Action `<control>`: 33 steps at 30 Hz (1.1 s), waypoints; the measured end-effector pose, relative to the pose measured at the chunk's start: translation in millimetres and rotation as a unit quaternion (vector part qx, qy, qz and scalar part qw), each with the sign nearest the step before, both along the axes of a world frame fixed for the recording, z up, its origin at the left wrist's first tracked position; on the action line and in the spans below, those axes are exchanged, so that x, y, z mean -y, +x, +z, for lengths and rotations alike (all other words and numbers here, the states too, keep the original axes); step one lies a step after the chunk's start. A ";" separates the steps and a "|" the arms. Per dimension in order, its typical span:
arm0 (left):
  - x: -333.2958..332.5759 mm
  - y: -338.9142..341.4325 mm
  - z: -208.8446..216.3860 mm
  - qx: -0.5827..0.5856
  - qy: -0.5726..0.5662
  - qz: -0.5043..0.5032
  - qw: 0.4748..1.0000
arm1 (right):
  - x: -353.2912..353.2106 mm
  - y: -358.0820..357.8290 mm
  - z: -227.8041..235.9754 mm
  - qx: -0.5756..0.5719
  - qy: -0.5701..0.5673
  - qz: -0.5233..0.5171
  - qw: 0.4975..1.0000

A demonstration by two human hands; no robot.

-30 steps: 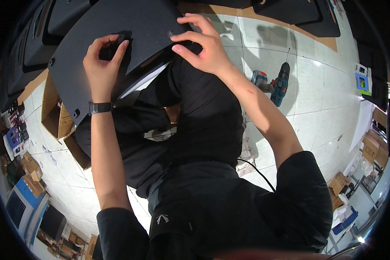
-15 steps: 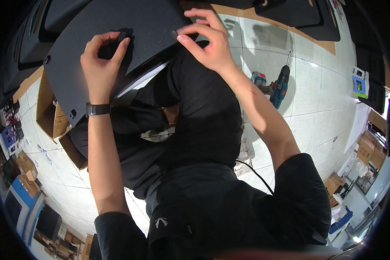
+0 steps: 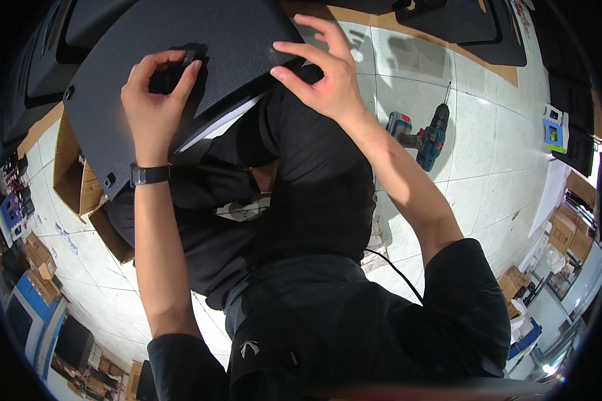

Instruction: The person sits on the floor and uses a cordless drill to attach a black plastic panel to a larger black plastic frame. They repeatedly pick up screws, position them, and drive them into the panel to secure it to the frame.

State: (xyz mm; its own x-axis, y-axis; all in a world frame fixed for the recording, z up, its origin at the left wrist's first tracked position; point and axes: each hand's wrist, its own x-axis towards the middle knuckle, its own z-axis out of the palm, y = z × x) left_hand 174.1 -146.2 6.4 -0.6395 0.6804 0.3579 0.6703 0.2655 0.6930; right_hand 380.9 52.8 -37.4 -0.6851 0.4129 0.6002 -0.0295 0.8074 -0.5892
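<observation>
A large dark grey panel (image 3: pixel 201 47) is tilted in front of my body, over my black clothes. My left hand (image 3: pixel 155 100), with a black watch on its wrist, curls thumb and fingers around a small black part (image 3: pixel 188 59) set in a dark recess of the panel. My right hand (image 3: pixel 322 75) is at the panel's right corner. Its thumb and index fingertip pinch the edge there, and the other fingers are spread above it. A white strip shows along the panel's lower edge.
A blue cordless drill (image 3: pixel 429 137) lies on the white tiled floor to the right. An open cardboard box (image 3: pixel 73 184) stands at left under the panel. More dark panels (image 3: pixel 461 20) lie on cardboard at the top. A black cable (image 3: pixel 394 271) runs by my right arm.
My right hand has lifted most fingers off the panel and now pinches its corner. My left hand's fingers have closed a little more around the small black part.
</observation>
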 end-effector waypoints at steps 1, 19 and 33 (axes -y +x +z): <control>0.1 -0.4 -0.3 -0.005 0.003 -0.001 1.000 | 0.1 1.1 0.4 0.004 0.000 0.008 1.000; -1.4 0.6 0.1 0.007 0.007 0.003 1.000 | -22.3 -6.3 3.3 0.061 0.150 0.068 0.985; -2.2 2.1 4.8 -0.074 0.011 -0.022 0.997 | -8.7 167.7 -208.7 0.334 -0.209 -0.262 0.881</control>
